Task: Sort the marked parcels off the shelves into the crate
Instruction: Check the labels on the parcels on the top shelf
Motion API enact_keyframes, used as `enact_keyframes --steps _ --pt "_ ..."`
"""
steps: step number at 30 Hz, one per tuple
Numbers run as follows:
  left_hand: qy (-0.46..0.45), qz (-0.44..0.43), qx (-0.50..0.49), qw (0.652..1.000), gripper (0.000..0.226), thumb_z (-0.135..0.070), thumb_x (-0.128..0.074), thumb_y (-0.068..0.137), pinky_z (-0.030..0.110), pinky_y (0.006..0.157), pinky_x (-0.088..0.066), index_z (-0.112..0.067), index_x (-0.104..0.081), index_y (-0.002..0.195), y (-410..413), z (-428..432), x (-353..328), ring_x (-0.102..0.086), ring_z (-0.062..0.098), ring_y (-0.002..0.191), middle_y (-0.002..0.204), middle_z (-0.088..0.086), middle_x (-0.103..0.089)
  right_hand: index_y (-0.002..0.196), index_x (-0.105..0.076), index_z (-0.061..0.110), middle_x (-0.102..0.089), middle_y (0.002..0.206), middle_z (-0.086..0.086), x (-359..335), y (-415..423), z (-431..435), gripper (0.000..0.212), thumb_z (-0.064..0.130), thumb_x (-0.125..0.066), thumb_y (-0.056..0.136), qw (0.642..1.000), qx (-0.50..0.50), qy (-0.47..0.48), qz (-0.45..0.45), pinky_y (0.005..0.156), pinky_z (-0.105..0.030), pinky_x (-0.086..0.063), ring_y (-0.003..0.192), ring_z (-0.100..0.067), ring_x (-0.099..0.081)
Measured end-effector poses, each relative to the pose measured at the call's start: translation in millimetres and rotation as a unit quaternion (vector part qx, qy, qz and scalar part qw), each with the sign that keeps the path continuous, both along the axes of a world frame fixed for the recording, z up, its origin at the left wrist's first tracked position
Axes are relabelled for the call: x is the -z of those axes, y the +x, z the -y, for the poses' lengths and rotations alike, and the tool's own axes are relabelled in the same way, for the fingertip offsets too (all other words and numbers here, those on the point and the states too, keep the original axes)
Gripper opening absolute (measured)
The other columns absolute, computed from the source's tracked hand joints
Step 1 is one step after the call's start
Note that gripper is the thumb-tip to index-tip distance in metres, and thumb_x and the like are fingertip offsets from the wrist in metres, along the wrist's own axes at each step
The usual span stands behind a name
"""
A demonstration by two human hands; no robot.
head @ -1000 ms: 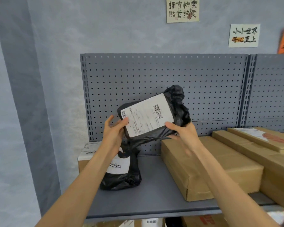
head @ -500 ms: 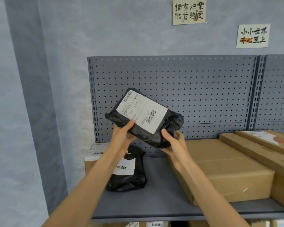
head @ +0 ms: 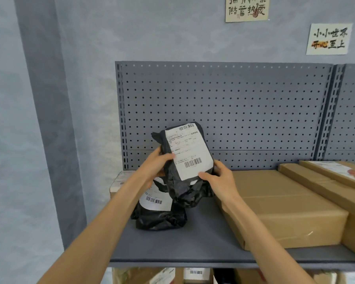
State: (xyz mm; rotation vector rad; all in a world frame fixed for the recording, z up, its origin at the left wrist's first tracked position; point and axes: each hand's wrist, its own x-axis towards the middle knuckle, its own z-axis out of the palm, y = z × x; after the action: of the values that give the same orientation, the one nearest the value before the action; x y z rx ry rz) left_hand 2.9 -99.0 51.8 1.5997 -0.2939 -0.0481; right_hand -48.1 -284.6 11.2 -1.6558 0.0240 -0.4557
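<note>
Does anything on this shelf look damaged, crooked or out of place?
Nothing serious. The black plastic parcel with the white label, held between the left hand and right hand, is crumpled at its lower end, as is the second black parcel on the grey shelf. The brown cardboard box has a small front scuff.

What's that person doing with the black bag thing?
A person grips a black parcel with both hands, the left hand at its side and the right hand at its lower corner, its white label facing them. A second black parcel lies on the grey shelf, beside cardboard boxes. No crate is in view.
</note>
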Motion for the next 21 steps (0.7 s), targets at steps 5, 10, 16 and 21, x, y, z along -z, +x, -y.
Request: enact_keyframes --steps 5,10,16,21 --pt "0.123 0.040 -0.066 0.989 0.065 -0.015 -0.073 0.081 0.038 0.099 -0.046 -0.016 -0.040 0.137 -4 20 22 -0.054 0.021 0.118 0.135 0.003 -0.052 0.126 -0.058 0.022 -0.062 0.111 0.006 2 -10 0 0.042 0.020 -0.067 0.085 0.987 0.092 -0.135 -0.001 0.082 -0.027 -0.044 0.103 -0.015 -0.058" --pt "0.195 0.057 -0.101 0.974 0.045 -0.021 -0.069 0.084 0.027 0.078 -0.043 -0.010 -0.047 0.121 1 38 39 -0.053 0.016 0.099 0.122 0.005 -0.058 0.130 -0.048 0.018 -0.064 0.109 -0.010 1 -16 -2 0.040 0.027 -0.053 0.091 0.912 0.136 -0.384 -0.042 0.078 -0.036 -0.046 0.099 -0.033 -0.060" --pt "0.367 0.094 -0.114 0.919 0.040 -0.034 -0.061 0.087 0.031 0.071 -0.041 -0.011 -0.057 0.120 8 40 68 -0.059 0.024 0.100 0.119 0.009 -0.064 0.128 -0.049 0.007 -0.058 0.124 -0.017 12 -6 -7 0.036 0.013 -0.048 0.092 0.858 0.053 -0.478 -0.180 0.079 -0.034 -0.047 0.109 -0.034 -0.057" --pt "0.465 0.143 -0.123 0.865 0.036 -0.045 -0.046 0.092 0.034 0.082 -0.041 -0.020 -0.063 0.109 11 47 80 -0.054 0.031 0.113 0.116 0.010 -0.066 0.119 -0.054 0.001 -0.058 0.124 -0.019 22 -1 -9 0.031 0.005 -0.047 0.090 0.840 0.065 -0.499 -0.204 0.082 -0.035 -0.048 0.110 -0.035 -0.058"
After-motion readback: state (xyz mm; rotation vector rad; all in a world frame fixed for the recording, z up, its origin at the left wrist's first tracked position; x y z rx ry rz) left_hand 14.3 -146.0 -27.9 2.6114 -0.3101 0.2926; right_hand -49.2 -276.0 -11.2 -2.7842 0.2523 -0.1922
